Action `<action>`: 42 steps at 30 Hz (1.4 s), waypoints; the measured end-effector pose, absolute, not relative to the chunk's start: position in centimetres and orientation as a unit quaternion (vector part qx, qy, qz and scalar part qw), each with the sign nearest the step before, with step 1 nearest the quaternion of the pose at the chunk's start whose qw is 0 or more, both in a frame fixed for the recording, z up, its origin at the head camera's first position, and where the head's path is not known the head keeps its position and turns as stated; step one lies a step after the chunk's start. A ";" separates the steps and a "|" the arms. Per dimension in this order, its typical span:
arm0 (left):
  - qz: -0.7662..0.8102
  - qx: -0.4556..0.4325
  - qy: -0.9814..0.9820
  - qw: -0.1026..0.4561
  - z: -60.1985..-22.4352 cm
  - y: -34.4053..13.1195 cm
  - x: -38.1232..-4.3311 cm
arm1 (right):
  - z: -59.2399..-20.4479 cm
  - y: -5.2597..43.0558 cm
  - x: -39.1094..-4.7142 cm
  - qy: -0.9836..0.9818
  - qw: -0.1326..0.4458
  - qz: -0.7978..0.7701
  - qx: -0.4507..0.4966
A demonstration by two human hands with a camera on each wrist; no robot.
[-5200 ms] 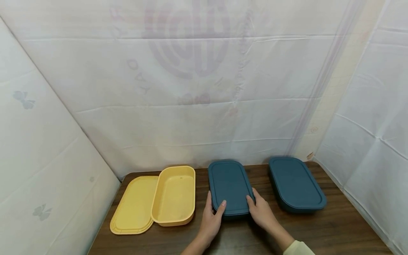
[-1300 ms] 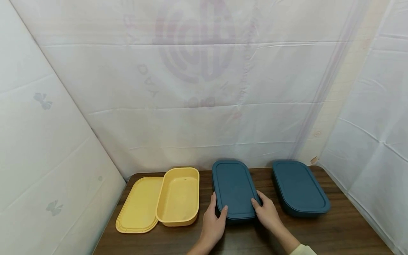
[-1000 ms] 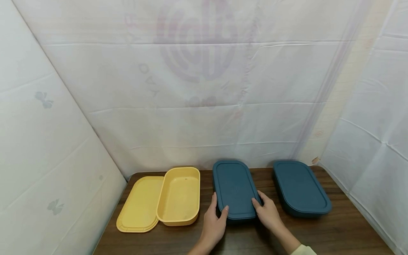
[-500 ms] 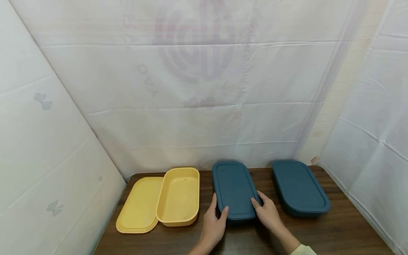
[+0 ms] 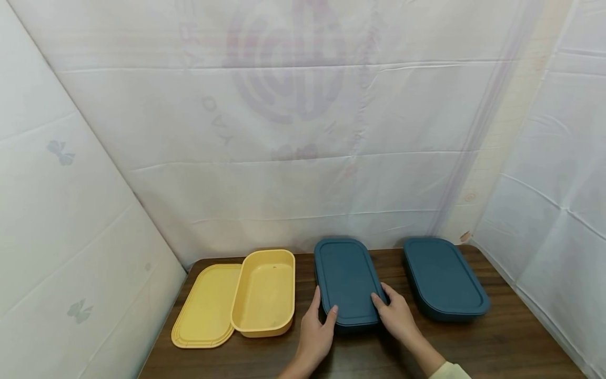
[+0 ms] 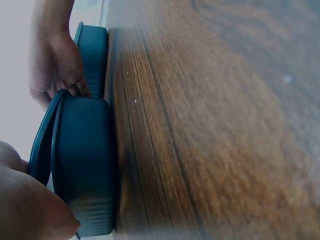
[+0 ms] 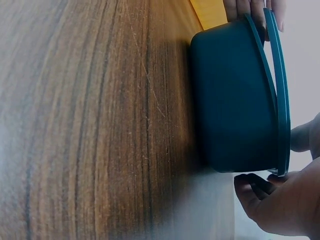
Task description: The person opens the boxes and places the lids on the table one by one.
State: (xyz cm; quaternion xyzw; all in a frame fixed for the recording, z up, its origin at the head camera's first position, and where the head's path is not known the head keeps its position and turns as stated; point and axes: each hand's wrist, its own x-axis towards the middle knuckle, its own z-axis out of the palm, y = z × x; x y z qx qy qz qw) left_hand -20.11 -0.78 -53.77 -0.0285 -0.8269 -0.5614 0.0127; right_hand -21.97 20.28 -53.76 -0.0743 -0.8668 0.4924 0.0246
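Note:
Both hands are at the near end of the middle blue lunch box (image 6: pixel 85 155). Its blue lid (image 5: pixel 347 281) lies over it, tilted: in both wrist views a gap shows between lid and rim on the left hand's side, narrowing to contact on the right. My left hand (image 5: pixel 316 331) grips the lid's left edge, thumb on top and fingers along the side. On the opposite edge, my right hand (image 5: pixel 396 315) pinches the lid with the thumb above and the fingers below. The box's inside is hidden.
To the left sits an uncovered yellow box (image 5: pixel 263 295), overlapping a flat yellow lid (image 5: pixel 205 308). A second blue box with its lid on (image 5: pixel 447 279) stands at the right. All rest on a brown wooden table (image 5: pixel 227 363), with white cloth (image 5: pixel 265 189) hanging behind.
Since the oldest frame the head view has shifted slightly, and the middle lid looks a little more raised. Over the last second the hands hold nearly still on it.

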 end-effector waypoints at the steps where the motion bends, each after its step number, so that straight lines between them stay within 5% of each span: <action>1: -0.562 -0.028 -0.827 0.013 -53.8 -0.8 -20.1 | -53.7 20.3 -22.0 -0.867 0.025 0.493 -0.075; 42: -0.605 -0.027 -0.793 0.058 -53.3 -1.2 -19.8 | -52.1 19.1 -21.2 -0.869 0.061 0.484 -0.083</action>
